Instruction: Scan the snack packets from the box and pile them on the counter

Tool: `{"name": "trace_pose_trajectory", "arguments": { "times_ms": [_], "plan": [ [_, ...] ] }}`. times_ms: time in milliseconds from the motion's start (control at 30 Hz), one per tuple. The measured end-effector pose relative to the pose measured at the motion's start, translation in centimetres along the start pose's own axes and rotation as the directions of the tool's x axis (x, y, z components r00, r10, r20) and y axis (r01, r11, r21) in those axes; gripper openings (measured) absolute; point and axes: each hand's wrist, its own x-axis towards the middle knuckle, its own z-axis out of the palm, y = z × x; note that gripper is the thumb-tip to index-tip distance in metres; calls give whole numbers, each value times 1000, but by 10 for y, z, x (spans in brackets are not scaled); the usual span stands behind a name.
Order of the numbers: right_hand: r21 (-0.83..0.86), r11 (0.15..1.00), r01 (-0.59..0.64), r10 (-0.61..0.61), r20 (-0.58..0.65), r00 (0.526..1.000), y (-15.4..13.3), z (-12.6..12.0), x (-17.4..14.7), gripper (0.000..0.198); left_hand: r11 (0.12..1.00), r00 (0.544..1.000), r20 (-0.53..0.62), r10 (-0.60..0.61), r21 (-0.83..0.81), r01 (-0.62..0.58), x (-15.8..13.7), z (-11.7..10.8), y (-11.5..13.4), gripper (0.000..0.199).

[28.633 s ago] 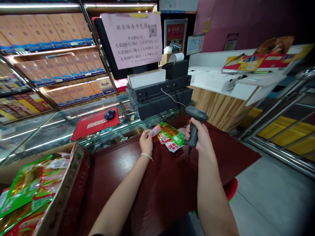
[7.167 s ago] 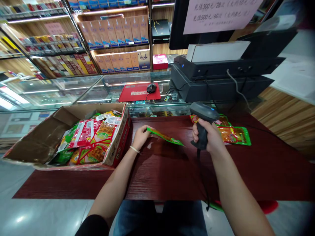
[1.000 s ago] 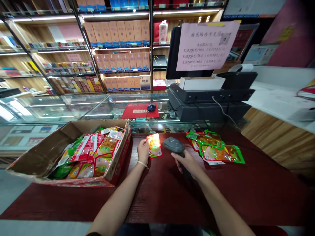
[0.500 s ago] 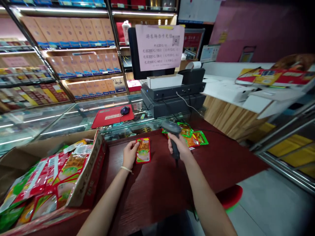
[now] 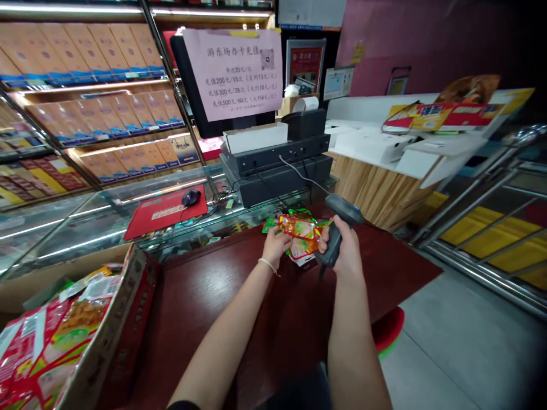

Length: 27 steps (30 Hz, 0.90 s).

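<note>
Red-edged snack packet [image 5: 299,228] pinched at its near-left corner in the fingers [image 5: 280,239] of the left hand [image 5: 276,246]; packet held flat, just above the pile of packets [image 5: 294,219]. A thin bracelet [image 5: 268,265] sits at the left wrist. Right hand [image 5: 342,247], at 3 o'clock of the left and just beside it, is wrapped tight round the grip of a dark barcode scanner [image 5: 339,219]; scanner head points toward 10 o'clock, over the held packet. Scanner's cable drops from the grip base.

Pile lies at the far edge of the dark red wood-grain tabletop [image 5: 239,307], green and red wrappers overlapping; cannot tell how many.

Outward: at 12 o'clock of the hands, a black cash register [image 5: 277,165] with a white box [image 5: 252,136] on top, and a pink paper notice [image 5: 235,71] hung on the back of its screen. At 10 o'clock, a glass display case [image 5: 85,228] carries a red mouse pad [image 5: 164,212] and a black mouse [image 5: 191,197]. At 8 o'clock, near corner, a cardboard box [image 5: 111,336] filled with more packets. Shelves of boxed goods [image 5: 85,85] behind the case. At 2 o'clock, a white counter [image 5: 384,142] with wood front.
</note>
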Motion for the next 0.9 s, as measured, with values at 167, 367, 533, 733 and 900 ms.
{"name": "trace_pose_trajectory", "arguments": {
  "times_ms": [167, 367, 533, 733, 900],
  "plan": [
    [-36, 998, -59, 59, 6, 998, 4, 4, 2, 30, 976, 999, -3, 37, 216, -35, 6, -7, -7, 48],
    [-124, 987, -100, 103, 21, 994, 12, 22, -2, 35, 915, 980, 96, 173, 352, -195, -21, -28, 26, 38],
    [-156, 979, -129, 150, 131, 980, 12, 54, -16, 33, 799, 912, 158, 378, 441, -408, -81, -46, 95, 29],
    [-188, 969, -161, 221, 362, 906, 12, 119, -50, 21, 627, 817, 96, 568, 592, -506, -172, -113, 179, 27],
    [-302, 927, -224, 353, 496, 793, 35, 178, -86, 24, 651, 806, -112, 581, 658, -378, -227, -198, 226, 34]
  ]
}}
